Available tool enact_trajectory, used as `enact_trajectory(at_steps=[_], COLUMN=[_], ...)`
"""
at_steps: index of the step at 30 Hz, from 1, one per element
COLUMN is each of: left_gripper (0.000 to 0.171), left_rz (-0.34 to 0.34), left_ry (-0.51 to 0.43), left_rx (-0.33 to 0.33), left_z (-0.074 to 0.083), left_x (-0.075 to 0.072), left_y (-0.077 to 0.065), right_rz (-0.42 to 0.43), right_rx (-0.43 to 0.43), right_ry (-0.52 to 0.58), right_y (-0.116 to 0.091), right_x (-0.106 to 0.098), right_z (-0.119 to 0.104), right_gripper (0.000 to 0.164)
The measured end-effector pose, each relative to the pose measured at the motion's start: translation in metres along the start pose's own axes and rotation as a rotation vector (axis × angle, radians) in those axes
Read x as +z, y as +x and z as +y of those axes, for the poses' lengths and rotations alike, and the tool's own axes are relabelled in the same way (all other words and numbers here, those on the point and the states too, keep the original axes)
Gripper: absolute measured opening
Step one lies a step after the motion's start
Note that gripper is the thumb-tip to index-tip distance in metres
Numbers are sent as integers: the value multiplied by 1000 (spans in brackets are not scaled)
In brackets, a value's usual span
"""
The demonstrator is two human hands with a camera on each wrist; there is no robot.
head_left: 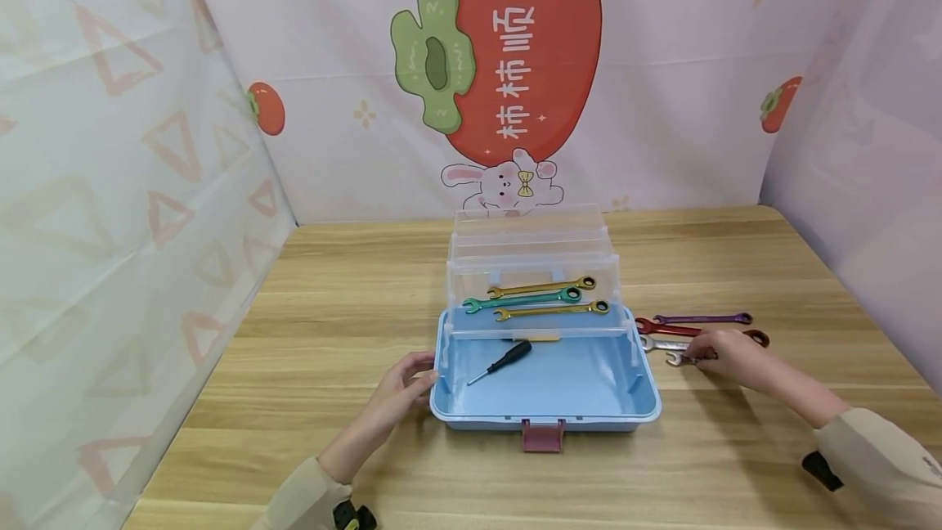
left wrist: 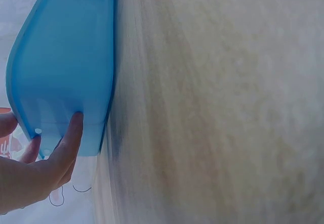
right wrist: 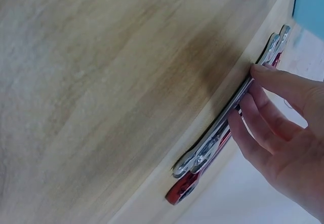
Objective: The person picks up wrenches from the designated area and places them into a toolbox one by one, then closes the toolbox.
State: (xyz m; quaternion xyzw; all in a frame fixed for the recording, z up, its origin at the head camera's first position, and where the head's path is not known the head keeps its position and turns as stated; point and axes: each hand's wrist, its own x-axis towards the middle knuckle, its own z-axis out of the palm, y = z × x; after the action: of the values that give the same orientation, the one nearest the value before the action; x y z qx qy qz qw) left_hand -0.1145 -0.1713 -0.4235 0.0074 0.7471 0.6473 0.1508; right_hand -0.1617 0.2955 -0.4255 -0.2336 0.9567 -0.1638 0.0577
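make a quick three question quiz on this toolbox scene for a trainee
1. How many wrenches lie in the clear tray?
2. True or false: the left hand touches the box.
3. Which does the right hand pinch? a) purple wrench b) silver wrench c) green wrench

Key: 1 three; 2 true; 3 b

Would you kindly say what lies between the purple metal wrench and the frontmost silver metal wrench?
A red metal wrench and another silver metal wrench, both partly hidden by the right hand, in the head view.
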Motion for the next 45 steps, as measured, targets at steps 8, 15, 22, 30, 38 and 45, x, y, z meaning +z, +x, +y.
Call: enact_trajectory(at_steps=[8, 15, 22, 30, 38, 45], left_gripper=[45, 44, 44, 43, 43, 44], left_rz=[-7, 4, 8, 8, 3, 3], left_ry=[1, 1, 5, -1, 0, 3], left_rx=[4, -4, -4, 0, 6, 2], left_z=[1, 0, -1, -2, -1, -1], left_x=[1, 1, 1, 0, -1, -1], left_y=[0, 0, 1, 2, 1, 1], right_rz=[6, -50, -95, -116, -126, -111], right_rx=[-94, -118, -83, -75, -88, -119], right_ry=[32, 100, 108, 166, 262, 340], right_y=[0, 5, 9, 10, 8, 4], right_x=[-2, -6, -7, -7, -7, -8], right_z=[6, 10, 11, 14, 15, 20], right_gripper=[15, 18, 21, 21, 17, 16])
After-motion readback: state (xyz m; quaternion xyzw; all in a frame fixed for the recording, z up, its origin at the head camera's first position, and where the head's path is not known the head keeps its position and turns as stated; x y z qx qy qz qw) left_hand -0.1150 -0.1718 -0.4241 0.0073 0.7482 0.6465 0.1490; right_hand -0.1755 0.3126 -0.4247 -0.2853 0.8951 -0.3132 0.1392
